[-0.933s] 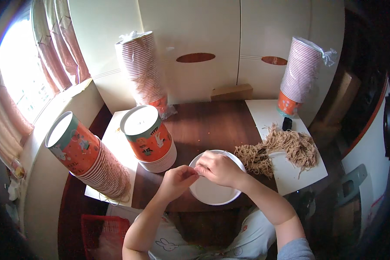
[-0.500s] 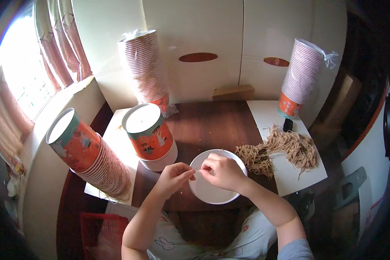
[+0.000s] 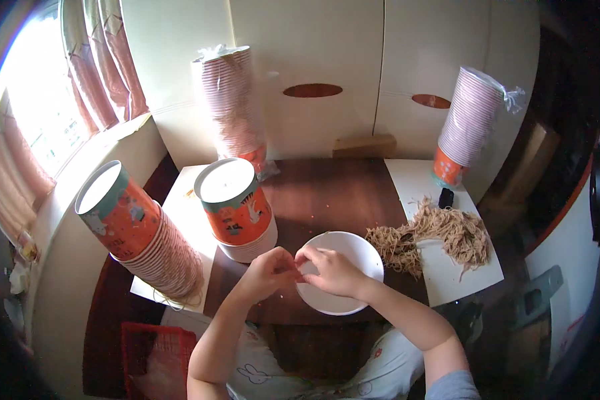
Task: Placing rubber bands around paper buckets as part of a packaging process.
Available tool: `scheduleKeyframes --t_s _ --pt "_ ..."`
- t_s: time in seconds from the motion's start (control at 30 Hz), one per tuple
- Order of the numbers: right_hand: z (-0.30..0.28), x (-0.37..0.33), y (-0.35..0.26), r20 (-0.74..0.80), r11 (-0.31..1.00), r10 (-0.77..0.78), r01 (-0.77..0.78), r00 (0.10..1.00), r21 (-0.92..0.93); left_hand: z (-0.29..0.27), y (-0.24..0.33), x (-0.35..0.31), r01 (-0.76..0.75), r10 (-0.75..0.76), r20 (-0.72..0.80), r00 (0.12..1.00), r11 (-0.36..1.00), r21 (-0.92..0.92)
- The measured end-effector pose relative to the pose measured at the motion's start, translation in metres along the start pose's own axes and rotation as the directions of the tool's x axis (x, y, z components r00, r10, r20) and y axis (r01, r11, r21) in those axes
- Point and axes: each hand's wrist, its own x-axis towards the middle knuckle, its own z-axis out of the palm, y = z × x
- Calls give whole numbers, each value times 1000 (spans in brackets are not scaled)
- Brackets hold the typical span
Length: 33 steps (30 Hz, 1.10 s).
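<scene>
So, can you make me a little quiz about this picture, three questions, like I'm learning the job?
1. Pick one. What lies in a tangle at the right side of the tabletop?
a) green ribbon
b) tan string
c) blue rope

2. True or false? The red basket is lower than the tabletop.

3. Fill in the gap: the ___ hand covers more of the white tub.

Key:
1. b
2. True
3. right: the right hand is over it.

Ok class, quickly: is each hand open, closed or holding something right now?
Left hand: fingers curled; whether it holds anything cannot be told.
Right hand: fingers bent over the white container; any grip cannot be told.
</scene>
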Motion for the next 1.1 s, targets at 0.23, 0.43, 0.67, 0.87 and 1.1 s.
scheduleKeyframes --t_s 0.23,0.43,0.67,0.87,1.1 --pt "7 1 -5 19 987 91 -92 996 131 -4 -2 -1 -15 20 -33 999 990 138" --pt "8 2 -3 -8 981 94 -91 996 172 -4 -9 2 8 -1 -57 998 993 121" --pt "11 1 2 -15 976 119 -115 993 184 -7 2 -6 -38 74 -133 988 965 258" --pt "11 0 2 4 959 168 -164 986 231 -6 10 -13 55 -55 -16 998 826 560" --pt "11 1 1 1 953 168 -162 986 255 -2 6 -13 11 124 -192 974 814 580"
